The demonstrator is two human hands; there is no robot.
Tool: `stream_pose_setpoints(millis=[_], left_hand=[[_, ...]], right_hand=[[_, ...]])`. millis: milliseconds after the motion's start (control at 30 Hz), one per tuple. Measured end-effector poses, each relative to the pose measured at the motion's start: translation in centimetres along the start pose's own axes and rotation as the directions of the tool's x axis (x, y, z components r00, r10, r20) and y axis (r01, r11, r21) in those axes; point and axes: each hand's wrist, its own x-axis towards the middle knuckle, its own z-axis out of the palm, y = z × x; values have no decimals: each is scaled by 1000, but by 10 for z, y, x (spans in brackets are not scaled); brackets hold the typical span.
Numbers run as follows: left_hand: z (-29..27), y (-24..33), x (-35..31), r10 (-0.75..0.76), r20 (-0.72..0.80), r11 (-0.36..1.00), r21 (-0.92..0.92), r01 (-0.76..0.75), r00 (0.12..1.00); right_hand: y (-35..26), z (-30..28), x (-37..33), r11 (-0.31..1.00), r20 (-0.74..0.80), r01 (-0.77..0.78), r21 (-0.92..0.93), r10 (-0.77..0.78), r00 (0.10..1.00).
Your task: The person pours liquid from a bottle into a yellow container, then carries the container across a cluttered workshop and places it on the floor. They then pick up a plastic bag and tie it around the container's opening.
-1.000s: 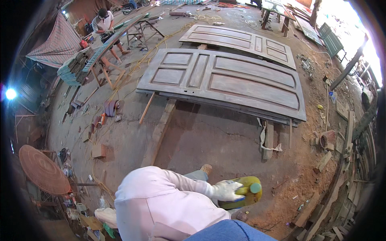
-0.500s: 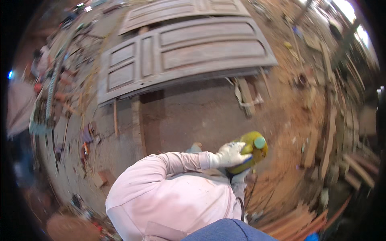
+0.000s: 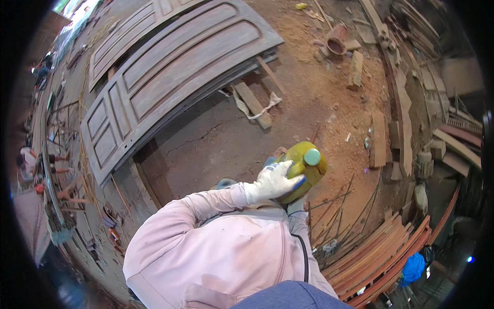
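Observation:
A yellow-green plastic jug (image 3: pixel 297 149) with a pale green cap (image 3: pixel 312 157) is held in front of my body, its cap end tilted up toward me. My left hand (image 3: pixel 275 181), in a white glove with a blue patch at the fingertip, is closed against the jug's near left side. My right hand (image 3: pixel 297 205), also gloved, holds the jug from below; the jug hides its fingers. Beyond them, a large panelled wooden door (image 3: pixel 180 67) lies flat on supports, with a second door (image 3: pixel 139 31) behind it.
A wooden block with a white strap (image 3: pixel 252 105) lies by the door's near edge. To the right are a reddish pot (image 3: pixel 337 41), wood offcuts (image 3: pixel 378 139) and sawdust. Reddish planks (image 3: pixel 378 252) are stacked at lower right, near a blue bag (image 3: pixel 412 269). Another person (image 3: pixel 28 160) is far left.
My view has turned right, so the doors now sit further left and tilted, and more stacked planks show. The jug stays in my hands.

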Motion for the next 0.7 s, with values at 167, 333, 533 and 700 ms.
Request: stream_pose_setpoints(millis=[167, 333, 533, 700], left_hand=[[-7, 57, 77, -3, 190, 980, -197, 41, 982], [7, 118, 178, -47, 81, 998, -47, 51, 996], [-14, 117, 283, -66, 199, 925, -355, 135, 978], [-10, 123, 428, -88, 22, 978, -190, 91, 996]], right_hand=[[-87, -3, 73, 974, -30, 97, -207, -105, 994], [-148, -13, 152, 962, -140, 73, -261, -113, 984], [-197, 42, 224, 989, -268, -59, -135, 21, 963], [-247, 114, 350, 990, -269, -90, -107, 58, 961]])
